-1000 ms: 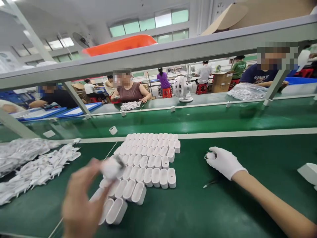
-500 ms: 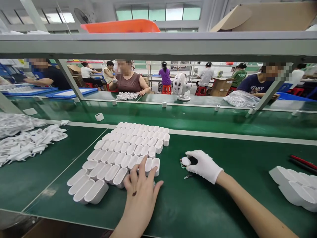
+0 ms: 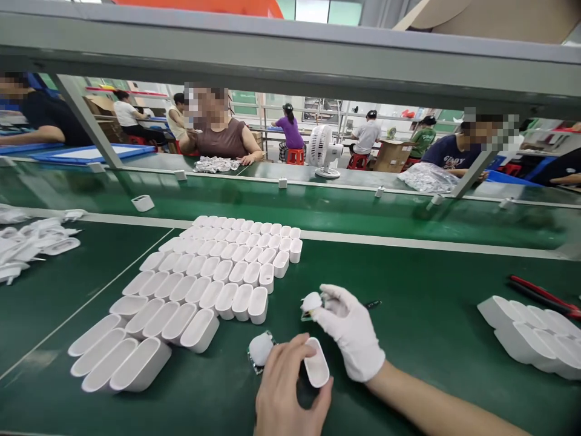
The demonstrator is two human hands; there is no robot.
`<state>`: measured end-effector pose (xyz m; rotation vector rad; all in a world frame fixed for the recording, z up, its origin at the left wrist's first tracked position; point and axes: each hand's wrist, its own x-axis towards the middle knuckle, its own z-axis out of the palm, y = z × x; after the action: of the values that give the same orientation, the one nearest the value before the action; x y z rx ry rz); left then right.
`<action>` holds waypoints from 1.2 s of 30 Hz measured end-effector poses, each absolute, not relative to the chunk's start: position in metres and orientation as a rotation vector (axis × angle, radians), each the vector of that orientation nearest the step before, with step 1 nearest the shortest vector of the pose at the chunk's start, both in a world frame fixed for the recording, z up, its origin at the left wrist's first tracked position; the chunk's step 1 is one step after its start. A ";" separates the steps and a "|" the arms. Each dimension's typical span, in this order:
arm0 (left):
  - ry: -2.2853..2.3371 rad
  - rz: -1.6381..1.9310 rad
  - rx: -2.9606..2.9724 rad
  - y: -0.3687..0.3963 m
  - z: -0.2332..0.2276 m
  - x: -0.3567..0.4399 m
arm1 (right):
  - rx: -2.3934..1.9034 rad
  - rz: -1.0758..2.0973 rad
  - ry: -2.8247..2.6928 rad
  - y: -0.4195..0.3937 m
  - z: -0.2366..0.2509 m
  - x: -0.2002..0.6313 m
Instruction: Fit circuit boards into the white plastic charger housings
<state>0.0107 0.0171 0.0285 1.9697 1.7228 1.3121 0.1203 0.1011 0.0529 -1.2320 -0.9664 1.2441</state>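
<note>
My bare left hand (image 3: 290, 381) grips a white oval plastic housing (image 3: 316, 363) between fingers and thumb, its open end facing up. Beside those fingers, on the green table, lies a small circuit board with a white rounded part (image 3: 261, 349) on top. My right hand (image 3: 347, 327), in a white glove, pinches a second circuit board with a white rounded part (image 3: 311, 302) at its fingertips. To the left stand rows of similar white housings (image 3: 200, 290), open ends up. Behind the glove a thin dark tool (image 3: 373, 304) is partly hidden.
Red-and-black-handled pliers (image 3: 542, 295) and a cluster of white housings (image 3: 531, 333) lie at the right. A pile of white plastic parts (image 3: 31, 242) is at far left. A shelf beam (image 3: 290, 60) crosses above; co-workers and a white fan (image 3: 324, 151) are beyond.
My left hand has moved right and toward me from the front rows and now holds a housing. My gloved hand has shifted left with its board. The camera view has tilted down.
</note>
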 end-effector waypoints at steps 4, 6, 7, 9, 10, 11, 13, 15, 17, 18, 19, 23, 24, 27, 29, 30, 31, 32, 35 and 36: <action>1.719 1.350 1.814 0.023 0.018 0.018 | -1.291 1.265 -0.917 0.111 0.042 0.124; 1.683 1.275 1.776 0.026 0.013 0.019 | -1.340 1.162 -0.849 0.126 0.041 0.140; 1.673 1.226 1.760 0.027 0.011 0.018 | -1.348 1.104 -0.795 0.134 0.042 0.149; 1.656 1.145 1.742 0.028 0.008 0.016 | -1.313 1.057 -0.710 0.144 0.046 0.163; 1.648 1.123 1.735 0.028 0.007 0.014 | -1.274 1.083 -0.708 0.145 0.050 0.167; 1.639 1.118 1.728 0.028 0.006 0.013 | -1.228 1.139 -0.738 0.143 0.055 0.168; 1.638 1.143 1.719 0.026 0.006 0.012 | -1.152 1.270 -0.858 0.130 0.069 0.165; 1.629 1.201 1.732 0.024 0.007 0.012 | -1.103 1.355 -0.998 0.111 0.084 0.159; 1.593 1.304 1.768 0.021 0.009 0.012 | -1.017 1.390 -1.195 0.092 0.096 0.155; 1.568 1.364 1.781 0.020 0.010 0.011 | -0.960 1.387 -1.331 0.085 0.100 0.156; 1.548 1.422 1.782 0.018 0.011 0.011 | -0.907 1.358 -1.479 0.080 0.103 0.157; 1.529 1.551 1.656 0.014 0.014 0.009 | -0.832 1.095 -1.928 0.078 0.107 0.165; 1.523 1.563 1.626 0.013 0.014 0.009 | -0.827 1.049 -1.974 0.080 0.107 0.166; 1.507 1.586 1.603 0.012 0.016 0.009 | -0.808 0.979 -2.046 0.085 0.106 0.167; 1.520 1.603 1.628 0.013 0.017 0.009 | -0.801 0.939 -2.095 0.085 0.107 0.166; 1.528 1.612 1.652 0.013 0.017 0.009 | -0.807 0.911 -2.127 0.084 0.107 0.166; 1.534 1.619 1.681 0.013 0.018 0.009 | -0.820 0.878 -2.167 0.082 0.109 0.165; 1.537 1.624 1.712 0.014 0.019 0.009 | -0.834 0.834 -2.217 0.080 0.110 0.165; 1.536 1.635 1.775 0.015 0.020 0.008 | -0.859 0.677 -2.350 0.075 0.115 0.166; 1.541 1.634 1.779 0.015 0.020 0.008 | -0.861 0.643 -2.371 0.074 0.117 0.166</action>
<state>0.0079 0.0148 0.0196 1.7788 1.5409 1.6339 0.1665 0.0739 0.1170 -0.8605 -2.3710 0.6434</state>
